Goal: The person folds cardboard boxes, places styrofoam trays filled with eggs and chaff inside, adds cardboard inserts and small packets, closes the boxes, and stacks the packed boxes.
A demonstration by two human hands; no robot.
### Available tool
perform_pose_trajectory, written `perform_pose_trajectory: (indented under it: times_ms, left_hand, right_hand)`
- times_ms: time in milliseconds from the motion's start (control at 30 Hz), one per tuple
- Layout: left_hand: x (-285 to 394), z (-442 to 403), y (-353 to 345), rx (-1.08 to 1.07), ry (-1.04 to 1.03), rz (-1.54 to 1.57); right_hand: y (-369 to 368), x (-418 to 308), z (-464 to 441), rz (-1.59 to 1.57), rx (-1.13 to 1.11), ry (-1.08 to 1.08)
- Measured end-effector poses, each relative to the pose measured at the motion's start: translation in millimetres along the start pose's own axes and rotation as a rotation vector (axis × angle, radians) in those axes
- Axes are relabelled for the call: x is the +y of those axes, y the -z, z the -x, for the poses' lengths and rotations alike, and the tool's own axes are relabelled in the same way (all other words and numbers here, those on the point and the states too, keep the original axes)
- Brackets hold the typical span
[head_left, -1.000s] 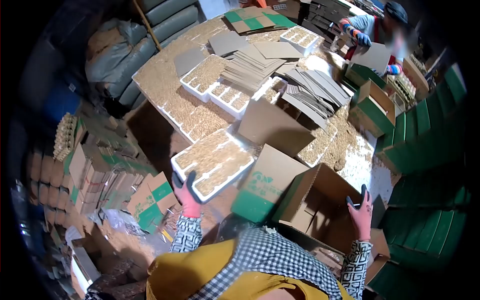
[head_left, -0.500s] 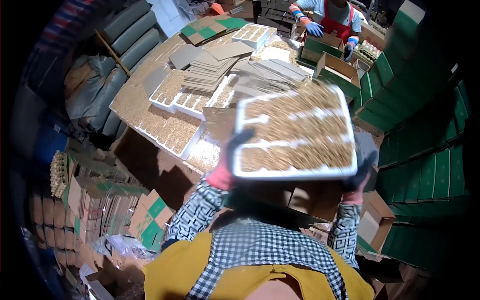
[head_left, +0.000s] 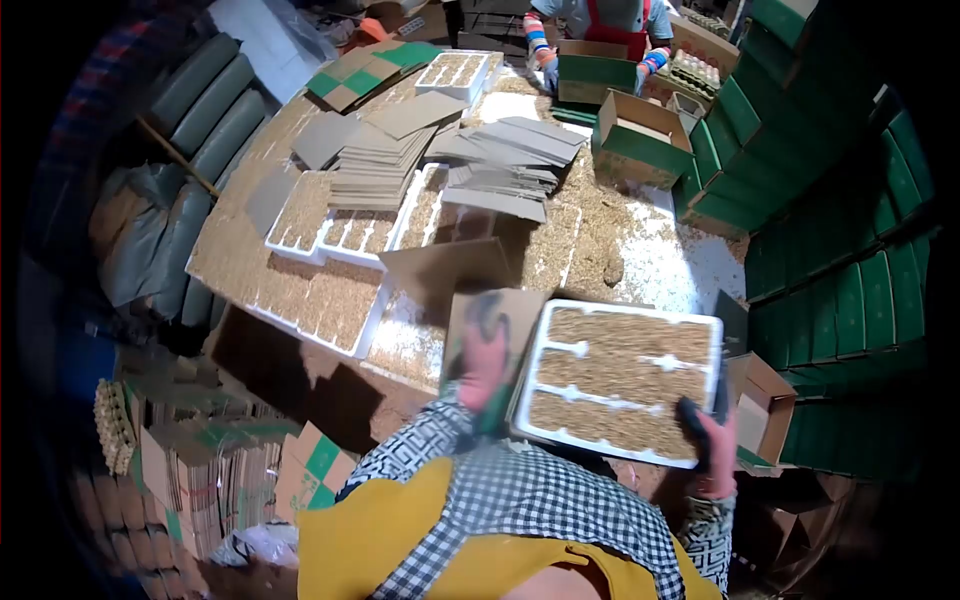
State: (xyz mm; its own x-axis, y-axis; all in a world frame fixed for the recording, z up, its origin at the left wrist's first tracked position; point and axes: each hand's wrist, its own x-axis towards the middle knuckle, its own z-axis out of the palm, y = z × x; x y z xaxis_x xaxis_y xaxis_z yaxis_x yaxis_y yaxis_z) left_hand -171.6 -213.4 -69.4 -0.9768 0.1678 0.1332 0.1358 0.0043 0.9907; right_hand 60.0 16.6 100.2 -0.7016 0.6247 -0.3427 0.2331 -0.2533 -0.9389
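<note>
A white foam tray (head_left: 625, 392) full of tan husk-like flakes, with white dividers showing through, lies tilted in front of my body. My right hand (head_left: 712, 440), in a pink and dark glove, grips its lower right edge. My left hand (head_left: 484, 352), gloved the same way, is off the tray and to its left. It is against or just in front of an upright brown cardboard flap (head_left: 520, 318); motion blurs its fingers. Part of a cardboard box seems to lie under the tray, mostly hidden.
On the table, more husk-filled trays (head_left: 345, 310) stand left of stacked grey cardboard sheets (head_left: 510, 160). Loose husks (head_left: 570, 245) cover the middle. A co-worker's hands are at a green box (head_left: 597, 72) at the back. Green boxes (head_left: 850, 330) are stacked at right, folded cartons (head_left: 215, 470) at lower left.
The tray has come down toward my body and slightly right. My left hand has let go of its left edge; my right hand still holds it. The co-worker's box has shifted in view.
</note>
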Motion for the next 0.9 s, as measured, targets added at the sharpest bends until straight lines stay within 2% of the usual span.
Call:
perform_pose_trajectory:
  times_ms: [33,67,100,133,167,200,233,267,300,333,400,433,500,567,600,633,700,767,800,833,867,900]
  left_hand:
    - [3,-15,20,0.134,-0.149,-0.312]
    - [-16,-45,53,0.147,-0.322,-0.762]
    - [-3,-76,75,0.075,-0.278,-1.249]
    - [3,-105,91,-0.017,-0.258,-1.382]
    - [0,-131,107,-0.12,-0.324,-1.457]
    - [-24,-156,127,-0.269,-0.225,-1.298]
    - [-23,-172,133,-0.232,-0.172,-1.29]
    - [-21,-185,142,-0.207,-0.364,-1.069]
    - [-9,-196,141,-0.243,-0.269,-1.061]
    - [-7,-211,146,-0.266,-0.359,-0.949]
    - [25,-220,133,-0.24,-0.471,-0.939]
    - [49,-223,124,-0.258,-0.364,-0.875]
    - [73,-237,102,-0.346,-0.271,-0.347]
    - [59,-265,85,-0.481,-0.264,-0.438]
    - [60,-262,70,-0.26,-0.266,-0.774]
    - [62,-267,62,-0.213,-0.408,-0.875]
    - [110,-248,31,-0.174,-0.824,-0.902]
    - [140,-213,3,-0.294,-0.598,-0.492]
    - [143,-204,1,-0.338,-0.687,-0.558]
    - [147,-196,0,-0.38,-0.777,-0.626]
    - [160,-178,1,-0.327,-0.861,-0.829]
    - [164,-165,7,-0.301,-0.859,-0.927]
  right_hand:
    - [-13,24,-13,-0.057,-0.031,0.01]
    - [-33,34,-18,-0.102,-0.057,-0.027]
    - [-48,41,-26,-0.148,-0.072,-0.07]
    - [-50,60,-43,0.004,-0.105,-0.005]
    - [-44,79,-56,0.159,-0.127,0.049]
    - [-44,91,-59,0.474,-0.038,0.175]
    - [-51,95,-61,0.794,0.045,0.29]
    - [-53,92,-57,0.822,0.063,0.382]
    - [-54,88,-50,0.851,0.066,0.468]
    - [-53,81,-44,0.824,0.049,0.491]
    - [-47,75,-34,0.825,0.061,0.561]
    - [-44,78,-30,0.841,0.066,0.589]
    - [-38,72,-31,0.806,0.135,0.795]
    - [-10,52,-44,0.849,0.181,0.984]
    - [7,45,-59,0.884,0.337,0.71]
    - [28,41,-79,0.905,0.486,0.44]
    - [83,83,-133,1.363,0.531,0.268]
    - [123,143,-170,1.418,0.288,0.316]
    - [130,148,-173,1.372,0.234,0.209]
    - [138,151,-178,1.197,0.334,0.216]
    - [144,149,-176,1.156,0.451,0.369]
    - [146,140,-165,1.102,0.564,0.514]
